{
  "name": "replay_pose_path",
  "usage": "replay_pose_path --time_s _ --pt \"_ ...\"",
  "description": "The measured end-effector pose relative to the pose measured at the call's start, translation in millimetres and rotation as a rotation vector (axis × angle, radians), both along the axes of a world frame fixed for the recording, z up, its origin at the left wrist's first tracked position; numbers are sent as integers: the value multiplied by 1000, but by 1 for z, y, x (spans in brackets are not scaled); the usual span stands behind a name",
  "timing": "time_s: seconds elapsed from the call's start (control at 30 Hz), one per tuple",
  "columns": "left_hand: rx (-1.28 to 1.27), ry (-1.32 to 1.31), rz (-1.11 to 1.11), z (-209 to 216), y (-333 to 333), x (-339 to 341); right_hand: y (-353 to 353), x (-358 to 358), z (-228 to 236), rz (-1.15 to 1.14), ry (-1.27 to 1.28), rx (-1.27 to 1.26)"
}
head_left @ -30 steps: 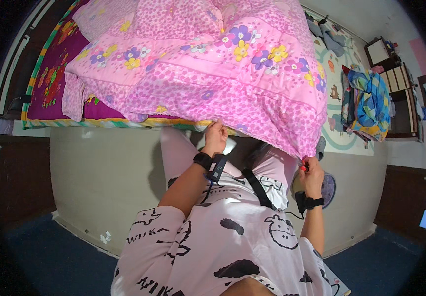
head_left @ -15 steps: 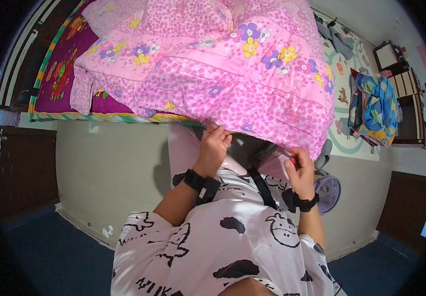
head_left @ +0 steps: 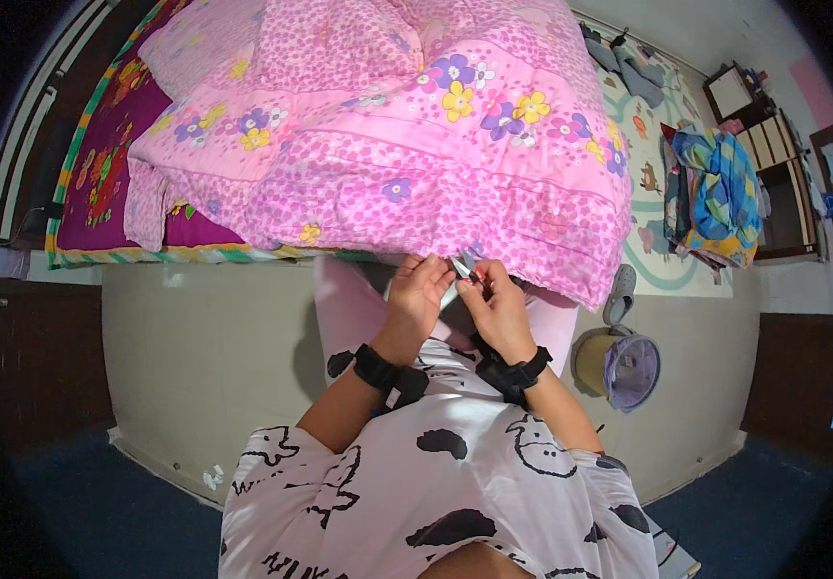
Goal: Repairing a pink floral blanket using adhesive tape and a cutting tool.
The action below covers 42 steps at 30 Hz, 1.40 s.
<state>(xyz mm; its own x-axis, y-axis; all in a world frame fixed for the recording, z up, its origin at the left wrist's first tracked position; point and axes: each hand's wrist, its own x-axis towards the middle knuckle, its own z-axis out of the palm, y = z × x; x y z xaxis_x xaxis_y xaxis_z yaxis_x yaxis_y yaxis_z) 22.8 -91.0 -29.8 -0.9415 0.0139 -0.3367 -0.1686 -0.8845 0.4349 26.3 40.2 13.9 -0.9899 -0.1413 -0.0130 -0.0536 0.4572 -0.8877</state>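
A pink flowered quilt (head_left: 378, 183) lies rumpled over the bed, its near edge hanging down in front of me. My left hand (head_left: 418, 294) is closed in a pinch right at that hem; what sits between its fingertips is too small to make out. Close on its right, my right hand (head_left: 501, 307) grips small scissors (head_left: 462, 269) with red and black at the handle. Their silver blades are spread apart and point toward the left fingertips, near the hem. My fingers hide most of the handle.
Purple flowered bedding (head_left: 98, 183) with a green and yellow border shows at left. On the right stand a lined bin (head_left: 632, 372), grey clogs (head_left: 620, 292) and a pile of folded bedding (head_left: 716, 193) on a patterned mat (head_left: 643, 236). Dark cabinets line both sides.
My right hand has moved left with the scissors, from the quilt's right part to beside my left hand. The left hand stays at the hem. The view has shifted slightly.
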Motion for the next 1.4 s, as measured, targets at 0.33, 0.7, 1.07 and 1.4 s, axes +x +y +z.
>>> replay_pose_path --time_s 0.33,0.7,1.07,1.4 --pt "-125 128 34 -2 6 1 -2 -2 4 -33 -24 4" --pt "-143 119 45 4 6 1 -1 -2 4 -40 -25 25" --pt "-129 165 38 8 7 2 -5 -3 -5 -74 -27 -103" --pt "-141 127 32 4 14 5 -13 -4 -9 -125 22 -108"
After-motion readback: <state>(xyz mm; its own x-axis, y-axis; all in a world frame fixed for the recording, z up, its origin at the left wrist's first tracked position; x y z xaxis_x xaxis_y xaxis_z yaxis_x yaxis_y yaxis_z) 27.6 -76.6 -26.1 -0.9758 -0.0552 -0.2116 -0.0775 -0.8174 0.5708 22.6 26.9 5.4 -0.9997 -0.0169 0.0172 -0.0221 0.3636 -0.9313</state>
